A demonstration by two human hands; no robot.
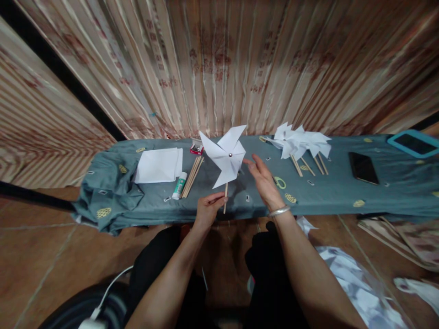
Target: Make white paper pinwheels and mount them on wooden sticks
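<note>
A white paper pinwheel [226,155] with a silver pin at its centre stands upright over the middle of the cloth-covered bench. My left hand [210,208] grips its wooden stick between thumb and fingers, low down. To the right of the blades is my right hand [262,178], its fingers stretched out. The fingertips are close to the paper edge; whether they touch it I cannot tell. A silver bangle [279,211] circles the right wrist.
On the bench [212,211] lie paper sheets [156,167], a glue stick [179,185], wooden sticks [192,177], a red box of pins [196,149], green-handled scissors [280,183], several finished pinwheels [302,140] and a phone [364,168]. A curtain [219,68] hangs behind.
</note>
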